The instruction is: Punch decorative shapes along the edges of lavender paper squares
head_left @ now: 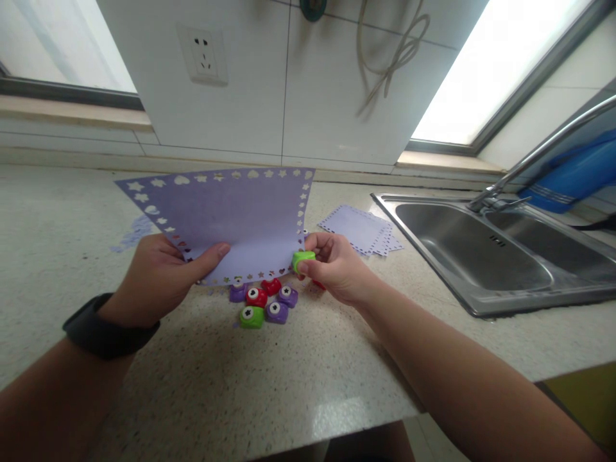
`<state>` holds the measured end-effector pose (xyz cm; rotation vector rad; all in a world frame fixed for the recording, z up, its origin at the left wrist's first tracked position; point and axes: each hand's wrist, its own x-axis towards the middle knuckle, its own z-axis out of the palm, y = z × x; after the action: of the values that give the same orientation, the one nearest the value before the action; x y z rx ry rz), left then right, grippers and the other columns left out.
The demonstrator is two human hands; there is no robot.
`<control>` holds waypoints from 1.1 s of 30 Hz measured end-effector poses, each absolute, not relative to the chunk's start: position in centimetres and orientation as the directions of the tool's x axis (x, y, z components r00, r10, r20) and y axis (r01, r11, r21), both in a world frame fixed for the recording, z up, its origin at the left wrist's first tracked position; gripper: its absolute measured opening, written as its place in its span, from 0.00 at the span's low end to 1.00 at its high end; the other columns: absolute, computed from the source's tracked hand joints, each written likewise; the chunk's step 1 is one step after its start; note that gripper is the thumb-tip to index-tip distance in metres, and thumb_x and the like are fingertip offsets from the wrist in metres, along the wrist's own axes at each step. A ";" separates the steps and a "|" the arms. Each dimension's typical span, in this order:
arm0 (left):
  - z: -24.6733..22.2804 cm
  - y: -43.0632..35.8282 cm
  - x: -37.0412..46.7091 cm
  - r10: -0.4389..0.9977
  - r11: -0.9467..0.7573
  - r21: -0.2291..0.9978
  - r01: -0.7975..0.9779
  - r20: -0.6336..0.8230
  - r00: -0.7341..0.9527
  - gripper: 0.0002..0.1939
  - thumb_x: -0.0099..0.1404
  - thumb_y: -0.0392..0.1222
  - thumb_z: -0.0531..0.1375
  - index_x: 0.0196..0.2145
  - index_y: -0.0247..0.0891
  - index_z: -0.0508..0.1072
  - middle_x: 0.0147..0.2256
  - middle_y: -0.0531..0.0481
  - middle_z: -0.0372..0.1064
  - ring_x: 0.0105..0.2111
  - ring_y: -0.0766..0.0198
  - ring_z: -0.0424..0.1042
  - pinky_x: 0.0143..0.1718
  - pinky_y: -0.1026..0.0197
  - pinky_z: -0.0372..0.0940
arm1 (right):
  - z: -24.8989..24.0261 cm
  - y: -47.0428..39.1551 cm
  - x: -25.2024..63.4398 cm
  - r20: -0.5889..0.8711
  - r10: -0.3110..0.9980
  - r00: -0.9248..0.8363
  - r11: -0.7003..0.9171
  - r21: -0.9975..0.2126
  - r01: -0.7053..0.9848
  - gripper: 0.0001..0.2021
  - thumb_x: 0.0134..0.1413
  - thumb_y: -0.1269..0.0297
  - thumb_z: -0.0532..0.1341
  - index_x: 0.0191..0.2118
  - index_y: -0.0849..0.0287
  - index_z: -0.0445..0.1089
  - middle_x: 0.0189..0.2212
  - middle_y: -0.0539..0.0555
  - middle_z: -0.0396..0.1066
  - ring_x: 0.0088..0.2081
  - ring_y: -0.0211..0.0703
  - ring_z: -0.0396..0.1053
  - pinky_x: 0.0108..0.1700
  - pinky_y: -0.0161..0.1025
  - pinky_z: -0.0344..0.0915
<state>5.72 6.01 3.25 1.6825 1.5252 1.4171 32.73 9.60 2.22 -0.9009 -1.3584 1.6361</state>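
Observation:
A purple sheet of paper is held up above the counter, with cut-out stars, hearts and flowers along its edges. My left hand grips its lower left part, thumb on the near face. A green punch is in my right hand, pinched between thumb and fingers at the sheet's lower right corner. Below the sheet lie several small punches: a red one, a purple one and another green one, among others. Part of a red one shows beneath my right hand.
Punched purple sheets lie in a stack behind my right hand, left of a steel sink with a faucet. Small purple paper bits lie on the counter at the left. A socket and a looped cable are on the wall.

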 end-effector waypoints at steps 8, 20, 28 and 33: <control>3.2 6.1 5.5 0.926 -0.261 0.871 0.416 0.348 -0.148 0.03 0.59 0.44 0.71 0.32 0.46 0.85 0.35 0.51 0.86 0.33 0.57 0.82 0.35 0.59 0.77 | 2.7 9.6 32.9 -0.022 0.884 -0.468 -0.109 -0.981 -0.159 0.21 0.37 0.61 0.80 0.32 0.58 0.69 0.25 0.47 0.73 0.26 0.33 0.68 0.28 0.33 0.61; 3.1 6.4 5.2 0.944 -0.247 0.920 0.304 0.299 -0.137 0.09 0.60 0.44 0.72 0.40 0.48 0.86 0.42 0.51 0.86 0.40 0.56 0.83 0.45 0.59 0.78 | 2.9 10.3 34.5 0.020 0.871 -0.491 -0.084 -0.979 -0.188 0.16 0.48 0.56 0.76 0.39 0.59 0.78 0.32 0.52 0.77 0.32 0.39 0.73 0.39 0.39 0.70; 3.7 6.4 5.1 0.958 -0.200 0.944 0.263 0.245 -0.148 0.10 0.58 0.48 0.74 0.38 0.45 0.85 0.41 0.46 0.86 0.40 0.51 0.83 0.46 0.53 0.78 | 3.0 11.6 35.5 0.083 0.948 -0.307 0.070 -0.996 -0.053 0.15 0.52 0.55 0.74 0.40 0.58 0.78 0.39 0.56 0.79 0.39 0.43 0.74 0.45 0.43 0.70; 3.5 6.7 5.0 0.969 -0.189 0.964 0.187 0.213 -0.122 0.16 0.55 0.52 0.76 0.39 0.43 0.85 0.41 0.45 0.85 0.40 0.51 0.83 0.46 0.53 0.78 | 2.2 12.8 36.2 0.152 0.962 -0.227 0.205 -0.951 0.230 0.16 0.54 0.50 0.72 0.41 0.57 0.77 0.39 0.57 0.80 0.40 0.47 0.74 0.46 0.48 0.68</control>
<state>4.97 6.67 3.47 1.4233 1.3440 1.3811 36.19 12.76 2.16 -1.1453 -1.6331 1.0875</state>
